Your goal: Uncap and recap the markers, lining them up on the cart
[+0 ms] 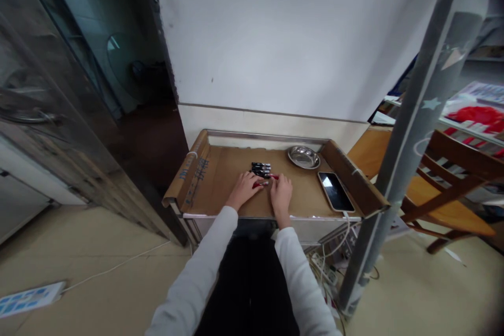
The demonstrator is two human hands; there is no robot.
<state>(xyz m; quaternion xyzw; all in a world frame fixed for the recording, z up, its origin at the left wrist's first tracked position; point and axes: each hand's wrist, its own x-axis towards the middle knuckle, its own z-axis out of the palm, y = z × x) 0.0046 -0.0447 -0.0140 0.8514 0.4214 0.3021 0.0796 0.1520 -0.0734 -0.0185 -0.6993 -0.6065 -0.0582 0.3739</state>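
Observation:
On the cardboard-lined table top, several black markers (260, 166) lie side by side in a small row. My left hand (244, 189) is just in front of them, its fingers closed on a red marker (259, 184) that points to the right. To the right of it, my right hand (282, 192) has its fingertips bent around a second red marker (274, 176), at the near end of the row. Part of each red marker is hidden by my fingers. Both hands rest low over the cardboard (232, 163).
A round metal dish (304, 157) stands at the back right of the table. Nearer lies a phone (336, 191) with a white cable (348, 226). Raised cardboard sides border the table. A grey post (394, 168) and a wooden chair (444, 194) stand to the right.

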